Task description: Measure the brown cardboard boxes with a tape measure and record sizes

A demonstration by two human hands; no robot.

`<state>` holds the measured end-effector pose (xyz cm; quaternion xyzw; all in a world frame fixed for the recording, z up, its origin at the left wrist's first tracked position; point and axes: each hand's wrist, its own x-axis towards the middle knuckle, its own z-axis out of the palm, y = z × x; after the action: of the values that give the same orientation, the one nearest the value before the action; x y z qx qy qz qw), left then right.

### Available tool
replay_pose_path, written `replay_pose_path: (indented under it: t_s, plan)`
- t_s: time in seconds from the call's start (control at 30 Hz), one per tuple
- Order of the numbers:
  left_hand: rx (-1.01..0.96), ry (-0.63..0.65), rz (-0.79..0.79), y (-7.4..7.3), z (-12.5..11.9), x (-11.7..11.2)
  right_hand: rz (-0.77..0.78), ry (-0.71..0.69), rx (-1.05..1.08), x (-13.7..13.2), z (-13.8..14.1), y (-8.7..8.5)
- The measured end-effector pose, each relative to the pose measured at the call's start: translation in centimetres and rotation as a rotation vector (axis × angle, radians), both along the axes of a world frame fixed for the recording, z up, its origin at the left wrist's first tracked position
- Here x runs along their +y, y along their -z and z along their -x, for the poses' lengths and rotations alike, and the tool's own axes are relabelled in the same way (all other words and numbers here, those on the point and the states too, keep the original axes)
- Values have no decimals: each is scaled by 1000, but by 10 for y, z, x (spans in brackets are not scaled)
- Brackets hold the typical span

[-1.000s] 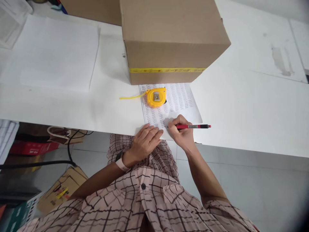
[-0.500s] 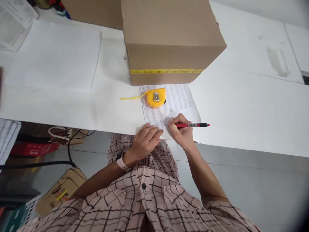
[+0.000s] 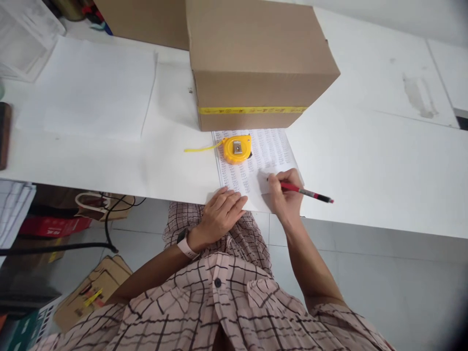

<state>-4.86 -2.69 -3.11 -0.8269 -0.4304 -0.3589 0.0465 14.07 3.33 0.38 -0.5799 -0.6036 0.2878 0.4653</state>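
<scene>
A red and black pen (image 3: pixel 307 193) is gripped in my right hand (image 3: pixel 287 197), its tip at the right part of a sheet of paper (image 3: pixel 258 190) filled with columns of small writing. My left hand (image 3: pixel 224 210) lies flat with fingers stretched out on the sheet's lower left edge, at the front of the table. Above both hands, a yellow tape measure (image 3: pixel 237 149) rests on the paper, its yellow strap trailing to the left. The sheet's far end meets the front of a cardboard box (image 3: pixel 256 90) banded with yellow tape.
Blank white sheets (image 3: pixel 95 87) lie on the white table (image 3: pixel 365 165) at the left. Behind them stands another cardboard box (image 3: pixel 146 22). A dark phone-like object (image 3: pixel 5 135) sits at the far left. Below the table are a black cable (image 3: pixel 107 229) and flattened cardboard (image 3: pixel 97 287).
My right hand has moved a little to the right across the paper, and the pen's back end now slants lower. My left hand stays in place. The view has shifted slightly.
</scene>
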Motion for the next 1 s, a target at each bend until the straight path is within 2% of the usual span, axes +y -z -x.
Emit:
replay_pose_path:
  t_s: [0.1,0.23,0.33,0.4,0.5,0.6,0.67,0.77,0.83,0.87,0.9,1.0]
  plan:
    - [-7,7,-8,-4,-1,-1,-113,28,-277,20,-22,-4]
    - [-130,45,120,-24,8,5,-186,-106,-725,50,-41,-1]
    - [-193,-17,102,-48,23,26,-174,-109,-867,62,-42,8]
    - [-146,-93,54,-63,30,48,-190,-91,-876,63,-40,12]
    - [-16,-123,107,-74,32,84,-202,-87,-846,60,-41,15]
    - [132,-110,279,-68,25,114,-185,-89,-812,57,-44,17]
    - [172,-105,389,-61,20,127,-191,-91,-786,55,-44,17]
    - [129,-103,507,-60,17,131,-304,-14,-650,53,-41,10]
    - [37,-72,583,-70,16,127,-396,48,-460,54,-34,-3]
    - [-24,-34,633,-77,16,124,-394,43,-342,56,-29,-11]
    - [-93,13,686,-85,15,121,-346,-5,-220,58,-24,-21]
    - [-272,161,800,-107,14,112,-40,-312,80,67,-9,-50]
